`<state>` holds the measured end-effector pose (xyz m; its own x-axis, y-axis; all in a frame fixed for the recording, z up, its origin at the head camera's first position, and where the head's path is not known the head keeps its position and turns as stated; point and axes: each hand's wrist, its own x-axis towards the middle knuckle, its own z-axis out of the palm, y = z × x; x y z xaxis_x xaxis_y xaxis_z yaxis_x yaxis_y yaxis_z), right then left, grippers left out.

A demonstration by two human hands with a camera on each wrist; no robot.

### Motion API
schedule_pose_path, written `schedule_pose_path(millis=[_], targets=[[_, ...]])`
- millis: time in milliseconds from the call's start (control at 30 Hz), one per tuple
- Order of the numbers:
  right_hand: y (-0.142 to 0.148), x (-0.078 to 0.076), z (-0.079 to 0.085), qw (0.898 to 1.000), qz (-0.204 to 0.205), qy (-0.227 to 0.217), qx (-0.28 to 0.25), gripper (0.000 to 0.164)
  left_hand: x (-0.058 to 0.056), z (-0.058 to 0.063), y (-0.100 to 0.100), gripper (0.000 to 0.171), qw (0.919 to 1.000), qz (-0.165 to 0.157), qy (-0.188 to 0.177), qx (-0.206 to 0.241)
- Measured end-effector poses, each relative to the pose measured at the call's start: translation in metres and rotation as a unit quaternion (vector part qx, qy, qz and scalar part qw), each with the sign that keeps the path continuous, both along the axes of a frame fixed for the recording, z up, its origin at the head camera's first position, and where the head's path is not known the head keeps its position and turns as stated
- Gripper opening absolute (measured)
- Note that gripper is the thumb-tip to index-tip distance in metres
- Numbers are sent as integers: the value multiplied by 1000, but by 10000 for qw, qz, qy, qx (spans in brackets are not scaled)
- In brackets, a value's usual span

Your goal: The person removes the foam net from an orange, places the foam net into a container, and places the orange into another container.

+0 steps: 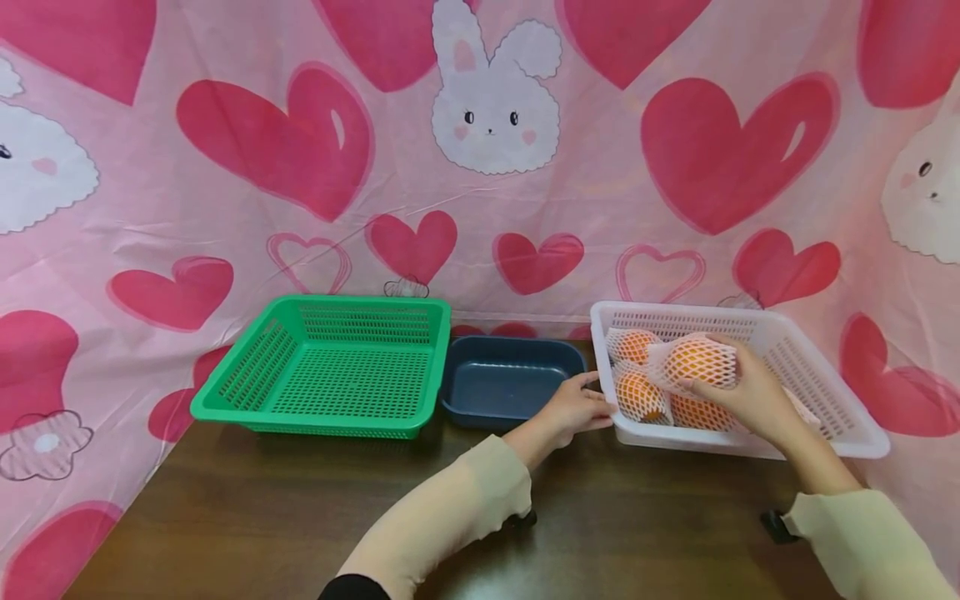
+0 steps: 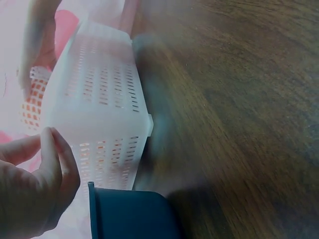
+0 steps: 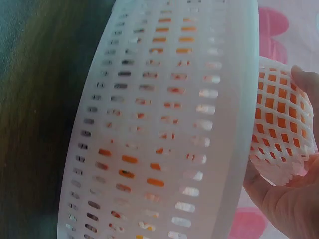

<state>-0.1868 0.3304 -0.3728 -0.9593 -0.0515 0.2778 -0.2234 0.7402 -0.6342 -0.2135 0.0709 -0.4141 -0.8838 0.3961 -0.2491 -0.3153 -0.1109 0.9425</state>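
Over the white basket (image 1: 750, 448), my right hand (image 1: 761, 400) grips an orange fruit in a white foam net (image 1: 701, 362), fingers at its far side and thumb at its near side. The netted fruit (image 3: 281, 122) shows above the basket's rim in the right wrist view. My left hand (image 1: 573, 410) pinches the basket's left rim, its thumb and fingertips together there in the left wrist view. Inside the basket lie several more netted fruits, among them one at the front left (image 1: 639, 397) and one behind it (image 1: 633, 346).
A green basket (image 1: 352, 379) with slotted walls stands on the left of the brown wooden table (image 1: 285, 517). Between the two baskets sits a dark blue basin (image 1: 513, 379), close by my left hand. A pink cloth (image 1: 465, 196) with hearts and rabbits hangs behind.
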Motion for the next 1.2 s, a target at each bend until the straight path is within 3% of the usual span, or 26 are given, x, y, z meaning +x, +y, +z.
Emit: schedule_pose_path(millis=[500, 667, 1000, 1200], targets=[[-26, 19, 5, 9985, 143, 525, -56, 78, 5, -2, -4, 61, 9999, -66, 82, 102], [-36, 24, 9, 9985, 240, 488, -25, 80, 6, -1, -9, 61, 9997, -222, 59, 92], [-57, 34, 13, 9978, 635, 148, -107, 85, 16, 1, -30, 55, 9965, -696, 219, -419], [-66, 41, 11, 9966, 789, 188, -118, 82, 28, 1, -45, 56, 9957, -869, 219, -245]])
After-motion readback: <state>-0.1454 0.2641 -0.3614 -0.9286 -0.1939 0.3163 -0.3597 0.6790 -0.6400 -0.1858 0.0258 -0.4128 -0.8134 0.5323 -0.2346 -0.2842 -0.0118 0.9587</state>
